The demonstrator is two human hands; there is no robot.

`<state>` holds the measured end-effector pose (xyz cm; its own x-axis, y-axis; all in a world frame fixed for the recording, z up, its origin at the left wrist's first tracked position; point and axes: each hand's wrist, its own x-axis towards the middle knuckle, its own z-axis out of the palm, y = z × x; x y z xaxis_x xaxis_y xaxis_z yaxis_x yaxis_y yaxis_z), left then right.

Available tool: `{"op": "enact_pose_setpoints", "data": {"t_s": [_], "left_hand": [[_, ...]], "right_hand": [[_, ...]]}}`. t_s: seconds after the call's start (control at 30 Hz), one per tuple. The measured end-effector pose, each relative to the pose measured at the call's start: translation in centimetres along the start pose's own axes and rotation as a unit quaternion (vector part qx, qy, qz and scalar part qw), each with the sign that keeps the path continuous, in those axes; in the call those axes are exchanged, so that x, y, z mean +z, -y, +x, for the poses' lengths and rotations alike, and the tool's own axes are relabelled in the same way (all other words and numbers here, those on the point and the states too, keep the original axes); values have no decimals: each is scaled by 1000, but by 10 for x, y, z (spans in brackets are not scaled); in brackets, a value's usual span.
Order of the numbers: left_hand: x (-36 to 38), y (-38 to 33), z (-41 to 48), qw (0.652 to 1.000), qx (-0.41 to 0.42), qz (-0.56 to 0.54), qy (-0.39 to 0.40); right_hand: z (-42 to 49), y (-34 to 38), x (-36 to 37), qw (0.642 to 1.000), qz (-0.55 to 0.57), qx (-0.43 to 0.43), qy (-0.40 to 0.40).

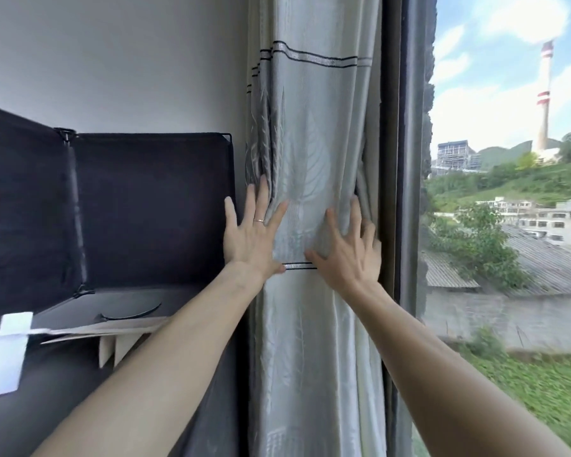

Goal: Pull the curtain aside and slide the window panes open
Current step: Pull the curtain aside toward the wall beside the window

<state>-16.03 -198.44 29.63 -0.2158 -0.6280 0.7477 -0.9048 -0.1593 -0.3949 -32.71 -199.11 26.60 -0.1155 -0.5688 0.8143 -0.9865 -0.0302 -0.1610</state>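
A pale silver-grey curtain [314,127] with thin dark stripes hangs bunched into folds in the middle of the head view, next to the wall. My left hand [253,232] lies flat on the curtain's left side, fingers spread, a ring on one finger. My right hand [350,249] presses on its right side, fingertips sunk into the folds near the edge. Just right of the curtain runs the dark window frame [409,159]. Beyond it the window [508,225] shows sky, a chimney, buildings and grass; I cannot tell whether a pane covers it.
A dark fabric-covered wardrobe [145,206] stands on the left against the white wall [129,61]. Flattened cardboard [112,331] lies on its lower top. White lettering shows at the far left edge.
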Motion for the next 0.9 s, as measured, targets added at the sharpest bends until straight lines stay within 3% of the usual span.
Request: {"op": "enact_pose_setpoints", "data": {"t_s": [0.1, 0.3, 0.53, 0.9], "left_hand": [[-16, 1, -23, 999, 15, -7, -28], [-57, 8, -67, 993, 47, -99, 31], [-99, 21, -126, 988, 49, -122, 79], [-161, 35, -203, 960, 70, -268, 38]], "right_hand": [[-33, -8, -8, 1000, -6, -23, -16], [-101, -19, -41, 985, 142, 35, 90], [-149, -4, -85, 985, 65, 57, 149], [-220, 14, -195, 977, 44, 59, 199]]}}
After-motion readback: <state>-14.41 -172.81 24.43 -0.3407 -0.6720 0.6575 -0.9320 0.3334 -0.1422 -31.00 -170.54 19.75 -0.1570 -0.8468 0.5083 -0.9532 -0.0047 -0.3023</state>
